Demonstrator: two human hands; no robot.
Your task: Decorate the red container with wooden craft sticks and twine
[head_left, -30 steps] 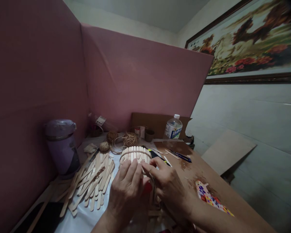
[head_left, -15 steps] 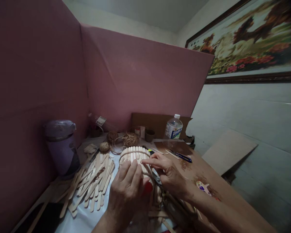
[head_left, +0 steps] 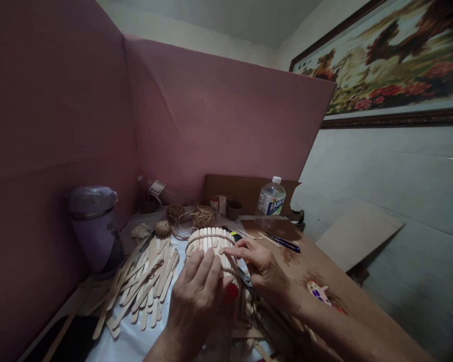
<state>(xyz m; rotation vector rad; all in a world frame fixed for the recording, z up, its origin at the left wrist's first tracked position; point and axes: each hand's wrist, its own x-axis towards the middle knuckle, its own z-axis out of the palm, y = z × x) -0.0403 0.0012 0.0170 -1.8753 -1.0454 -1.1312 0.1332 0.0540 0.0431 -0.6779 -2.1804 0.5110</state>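
Note:
A rounded object covered in pale craft sticks lies in front of me, with brown twine running round it near its far end and again nearer me. My left hand is wrapped over its near side, fingers together on the sticks. Small pieces of wood sit on its top. The forefinger of my right hand reaches out to one of them, its other fingers loosely curled. A pair of scissors is partly hidden beneath that hand. Something red shows beside my left thumb.
Loose craft sticks are heaped at left, beside a purple lidded flask. Twine balls, a small brown pot and a clear plastic bottle stand behind. A blue-handled cutter lies at right. Pink panels rise behind the table.
My right forefinger has drawn back slightly to the right, showing more of the small wood piece at its tip. My left hand stays in place on the stick-covered object.

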